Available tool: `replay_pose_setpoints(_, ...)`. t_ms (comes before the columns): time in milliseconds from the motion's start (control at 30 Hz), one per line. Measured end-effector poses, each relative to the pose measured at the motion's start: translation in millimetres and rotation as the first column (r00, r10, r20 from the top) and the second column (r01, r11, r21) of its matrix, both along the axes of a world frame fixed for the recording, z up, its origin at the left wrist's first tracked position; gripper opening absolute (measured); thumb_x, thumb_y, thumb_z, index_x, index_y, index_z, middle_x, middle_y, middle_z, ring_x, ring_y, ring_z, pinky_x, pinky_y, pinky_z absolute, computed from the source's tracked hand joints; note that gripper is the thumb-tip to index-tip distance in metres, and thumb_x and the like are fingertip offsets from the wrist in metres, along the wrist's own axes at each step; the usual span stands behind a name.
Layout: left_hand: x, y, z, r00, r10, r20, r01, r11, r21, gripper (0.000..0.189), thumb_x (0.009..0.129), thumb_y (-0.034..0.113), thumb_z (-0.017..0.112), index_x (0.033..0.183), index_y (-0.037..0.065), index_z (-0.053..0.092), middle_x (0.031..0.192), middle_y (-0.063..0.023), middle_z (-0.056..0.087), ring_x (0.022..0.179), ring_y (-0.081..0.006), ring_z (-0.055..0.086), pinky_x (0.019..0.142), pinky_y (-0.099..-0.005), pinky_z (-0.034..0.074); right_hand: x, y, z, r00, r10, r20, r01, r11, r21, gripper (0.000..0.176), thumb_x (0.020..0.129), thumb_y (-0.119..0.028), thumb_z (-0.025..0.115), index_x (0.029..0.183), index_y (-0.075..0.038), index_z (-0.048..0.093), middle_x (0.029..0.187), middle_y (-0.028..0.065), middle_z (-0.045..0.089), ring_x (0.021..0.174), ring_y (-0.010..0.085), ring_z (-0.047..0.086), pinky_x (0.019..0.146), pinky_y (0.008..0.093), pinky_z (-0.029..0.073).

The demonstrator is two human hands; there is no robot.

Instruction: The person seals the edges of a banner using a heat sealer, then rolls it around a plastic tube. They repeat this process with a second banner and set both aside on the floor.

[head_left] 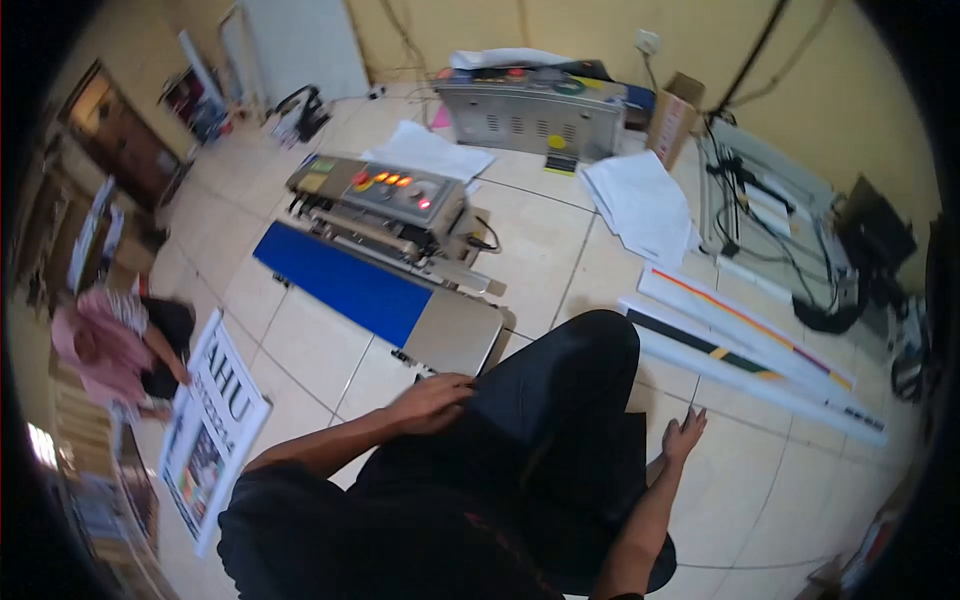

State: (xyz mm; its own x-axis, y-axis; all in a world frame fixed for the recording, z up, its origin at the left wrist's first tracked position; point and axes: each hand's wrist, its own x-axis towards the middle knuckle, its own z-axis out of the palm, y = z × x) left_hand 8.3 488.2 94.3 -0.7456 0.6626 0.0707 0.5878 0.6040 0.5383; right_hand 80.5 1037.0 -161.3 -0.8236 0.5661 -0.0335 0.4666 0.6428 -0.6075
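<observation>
My left hand (435, 403) lies with its fingers flat on my bent leg, close to the near end of a sealing machine. That machine has a blue conveyor belt (345, 282) and a metal control box (385, 193) with lit orange and red buttons. Low at my right side, my right hand (684, 436) is over the tiled floor beside my foot, fingers apart, with nothing visible in it. Nearest to it are two long rolled banners, one with a dark stripe (690, 343) and one with an orange-red stripe (740, 318).
At left, a co-worker (100, 345) crouches by a printed banner (215, 415). A second metal machine (530, 115) stands by the wall, beside a cardboard box (675, 118). White sheets (640, 205) lie on the floor. Cables and a frame (765, 190) stand at right.
</observation>
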Motion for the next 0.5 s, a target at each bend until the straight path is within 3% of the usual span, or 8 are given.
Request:
replay_pose_setpoints(100, 60.2, -114.5, -58.7, 0.868, 0.497, 0.022, -0.497, 0.867, 0.040, 0.034, 0.093, 0.017, 0.057, 0.125, 0.005, 0.054, 0.135, -0.0215, 0.051, 0.125, -0.0397, 0.050, 0.106, -0.0415, 0.042, 0.4, -14.4, 11.7, 0.997, -0.055, 0.056, 0.055, 0.998, 0.012, 0.066, 0.076, -0.018, 0.065, 0.139, -0.006, 0.049, 0.153, 0.0281, 0.030, 0.145, 0.0449, 0.021, 0.119, 0.0519, 0.015)
replay_pose_setpoints(167, 98.2, -180.0, -93.3, 0.803, 0.594, 0.055, -0.562, 0.783, -0.267, 0.049, 0.095, 0.026, 0.054, 0.140, 0.009, 0.044, 0.147, -0.0222, 0.040, 0.135, -0.0388, 0.040, 0.109, -0.0513, 0.037, 4.6, -11.1, 8.7, 0.996, 0.029, 0.081, -0.033, 0.998, 0.046, 0.063, 0.076, -0.017, 0.065, 0.136, -0.005, 0.052, 0.151, 0.0289, 0.033, 0.142, 0.0446, 0.026, 0.118, 0.0513, 0.019)
replay_pose_setpoints(200, 119.6, -194.4, -102.0, 0.792, 0.607, 0.064, -0.576, 0.778, -0.250, 0.049, 0.095, 0.026, 0.054, 0.140, 0.009, 0.044, 0.147, -0.0222, 0.040, 0.135, -0.0388, 0.040, 0.109, -0.0513, 0.037, 9.2, -7.3, 6.8, 0.991, 0.070, 0.118, -0.078, 0.995, 0.064, 0.059, 0.076, -0.017, 0.065, 0.133, -0.003, 0.055, 0.148, 0.0298, 0.036, 0.140, 0.0444, 0.031, 0.117, 0.0507, 0.023)
replay_pose_setpoints(267, 146.5, -212.6, -120.7, 0.605, 0.796, -0.027, -0.643, 0.468, -0.607, 0.062, 0.098, 0.038, 0.048, 0.152, 0.015, 0.028, 0.157, -0.0229, 0.023, 0.145, -0.0388, 0.024, 0.113, -0.0640, 0.020, 12.9, -5.3, 13.7, 0.981, 0.093, 0.168, -0.086, 0.995, -0.049, 0.057, 0.075, -0.017, 0.066, 0.129, -0.002, 0.057, 0.146, 0.0300, 0.038, 0.137, 0.0442, 0.035, 0.115, 0.0496, 0.028)
replay_pose_setpoints(300, 154.4, -217.5, -134.1, 0.611, 0.791, -0.011, -0.640, 0.486, -0.595, 0.062, 0.098, 0.038, 0.048, 0.152, 0.015, 0.028, 0.157, -0.0229, 0.023, 0.145, -0.0388, 0.024, 0.113, -0.0640, 0.020, 20.4, -0.1, 14.1, 0.970, 0.109, 0.217, -0.070, 0.981, -0.180, 0.054, 0.075, -0.017, 0.066, 0.126, 0.000, 0.059, 0.145, 0.0302, 0.039, 0.133, 0.0440, 0.040, 0.112, 0.0486, 0.032)
replay_pose_setpoints(333, 156.8, -221.8, -144.0, 0.621, 0.783, -0.041, -0.655, 0.490, -0.575, 0.065, 0.099, 0.042, 0.046, 0.154, 0.017, 0.023, 0.159, -0.0221, 0.017, 0.147, -0.0380, 0.017, 0.112, -0.0679, 0.012, 28.0, 29.6, -36.2, 0.979, 0.073, 0.188, -0.011, 0.952, -0.307, 0.046, 0.080, -0.019, 0.065, 0.121, 0.002, 0.061, 0.134, 0.0285, 0.051, 0.122, 0.0420, 0.051, 0.105, 0.0452, 0.042)
replay_pose_setpoints(433, 156.7, -234.5, -156.3, 0.657, 0.752, -0.060, -0.659, 0.534, -0.530, 0.070, 0.097, 0.051, 0.046, 0.155, 0.020, 0.021, 0.160, -0.0212, 0.014, 0.150, -0.0366, 0.009, 0.113, -0.0682, -0.002, 36.9, 17.0, -14.6, 0.938, 0.132, 0.321, 0.016, 0.908, -0.419, 0.044, 0.086, -0.023, 0.062, 0.122, 0.003, 0.061, 0.123, 0.0256, 0.061, 0.115, 0.0394, 0.058, 0.101, 0.0431, 0.045)
replay_pose_setpoints(500, 154.0, -237.6, -152.5, 0.611, 0.792, 0.022, -0.650, 0.517, -0.556, 0.079, 0.092, 0.057, 0.052, 0.156, 0.023, 0.021, 0.162, -0.0204, 0.009, 0.150, -0.0384, 0.006, 0.113, -0.0696, 0.001, 58.0, -9.3, 8.0, 0.873, 0.170, 0.457, -0.031, 0.955, -0.295, 0.049, 0.091, -0.032, 0.059, 0.126, 0.002, 0.060, 0.116, 0.0226, 0.067, 0.110, 0.0363, 0.063, 0.097, 0.0416, 0.047)
